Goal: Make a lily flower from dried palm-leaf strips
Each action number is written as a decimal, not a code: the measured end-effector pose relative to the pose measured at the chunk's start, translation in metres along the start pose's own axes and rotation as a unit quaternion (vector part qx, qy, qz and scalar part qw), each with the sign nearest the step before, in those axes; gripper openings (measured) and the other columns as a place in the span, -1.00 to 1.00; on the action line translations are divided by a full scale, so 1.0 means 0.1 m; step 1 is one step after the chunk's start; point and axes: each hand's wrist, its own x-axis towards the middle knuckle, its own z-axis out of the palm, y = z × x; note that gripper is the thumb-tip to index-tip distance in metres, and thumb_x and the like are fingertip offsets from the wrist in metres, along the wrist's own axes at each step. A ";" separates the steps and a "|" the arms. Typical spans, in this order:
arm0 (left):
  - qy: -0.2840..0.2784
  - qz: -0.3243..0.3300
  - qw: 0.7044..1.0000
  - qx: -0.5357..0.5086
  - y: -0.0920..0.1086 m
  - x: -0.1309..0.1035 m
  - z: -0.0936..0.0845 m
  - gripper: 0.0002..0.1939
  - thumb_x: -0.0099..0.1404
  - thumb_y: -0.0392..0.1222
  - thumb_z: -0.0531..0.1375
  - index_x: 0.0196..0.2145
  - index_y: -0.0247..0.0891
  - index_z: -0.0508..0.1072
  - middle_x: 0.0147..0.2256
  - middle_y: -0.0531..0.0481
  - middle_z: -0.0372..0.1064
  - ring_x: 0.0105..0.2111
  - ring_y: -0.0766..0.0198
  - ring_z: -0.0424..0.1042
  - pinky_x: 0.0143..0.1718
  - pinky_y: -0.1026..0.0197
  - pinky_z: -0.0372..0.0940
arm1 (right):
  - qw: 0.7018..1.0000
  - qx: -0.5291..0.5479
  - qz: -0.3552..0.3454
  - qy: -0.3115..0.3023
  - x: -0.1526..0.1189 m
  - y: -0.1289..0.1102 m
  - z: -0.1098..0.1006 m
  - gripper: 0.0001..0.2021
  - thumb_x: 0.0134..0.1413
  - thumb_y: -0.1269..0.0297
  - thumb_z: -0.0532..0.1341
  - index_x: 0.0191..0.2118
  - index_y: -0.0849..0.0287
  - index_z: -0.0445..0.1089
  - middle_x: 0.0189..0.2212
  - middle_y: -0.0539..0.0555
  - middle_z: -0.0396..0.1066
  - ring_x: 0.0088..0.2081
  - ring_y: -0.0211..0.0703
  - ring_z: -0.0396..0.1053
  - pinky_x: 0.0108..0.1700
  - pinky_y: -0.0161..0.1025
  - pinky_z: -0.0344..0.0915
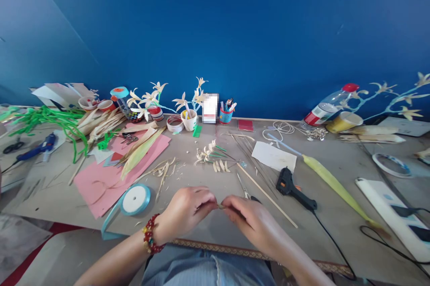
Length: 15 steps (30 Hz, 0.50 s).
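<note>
Close to the table's front edge, my left hand (193,207) and my right hand (247,214) meet fingertip to fingertip. Both pinch a small pale piece (220,206) that looks like a bit of dried husk; most of it is hidden by the fingers. Beyond the hands lie small cream petals (221,166) in a row and several cream husk flowers (208,153) on thin stems. Scissors (244,187) rest just past my right hand, partly covered by it. A thin wooden stick (268,196) lies slantwise to their right.
A roll of blue ribbon (135,199) sits left on pink paper (124,165). To the right are a black glue gun (295,189) with its cord, a corn husk (336,187) and a white power strip (393,214). Cups of flowers, a pen holder (226,114) and a bottle (327,106) line the wall.
</note>
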 end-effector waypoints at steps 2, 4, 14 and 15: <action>0.001 -0.016 1.000 -0.008 0.00 0.00 -0.02 -0.79 0.41 -0.16 0.09 -0.30 -0.20 0.50 -0.41 -0.03 0.46 -0.40 0.26 0.43 -0.36 0.28 0.20 | 1.000 0.004 0.007 0.016 0.01 0.02 0.04 -0.80 0.35 0.24 0.05 -0.32 0.09 0.32 -0.54 -0.08 0.32 -0.50 -0.23 0.28 -0.43 -0.33 0.10; 0.007 -0.044 0.998 -0.048 -0.02 -0.02 -0.04 -0.84 0.38 -0.18 0.13 -0.22 -0.19 0.52 -0.36 -0.03 0.51 -0.37 0.25 0.46 -0.34 0.28 0.23 | 0.999 0.028 0.019 0.024 0.01 0.06 0.05 -0.77 0.35 0.20 0.05 -0.35 0.09 0.31 -0.58 -0.10 0.24 -0.52 -0.25 0.20 -0.45 -0.33 0.06; 0.115 -0.150 0.814 -0.550 -0.07 -0.02 0.19 -0.77 0.20 -0.09 0.33 -0.32 -0.33 0.48 -0.53 0.03 0.41 -0.58 0.42 0.32 -0.49 0.34 0.23 | 0.962 0.267 0.064 0.000 0.02 0.13 0.22 -0.67 0.34 0.03 0.05 -0.34 0.14 0.34 -0.63 -0.14 0.12 -0.57 -0.31 0.06 -0.49 -0.35 0.01; 0.128 -0.145 0.802 -0.566 -0.08 -0.01 0.22 -0.78 0.19 -0.10 0.34 -0.36 -0.33 0.48 -0.52 0.04 0.39 -0.58 0.43 0.30 -0.50 0.35 0.21 | 0.954 0.293 0.071 -0.002 0.02 0.13 0.26 -0.65 0.32 -0.01 0.06 -0.34 0.14 0.34 -0.64 -0.15 0.11 -0.58 -0.32 0.04 -0.50 -0.36 0.00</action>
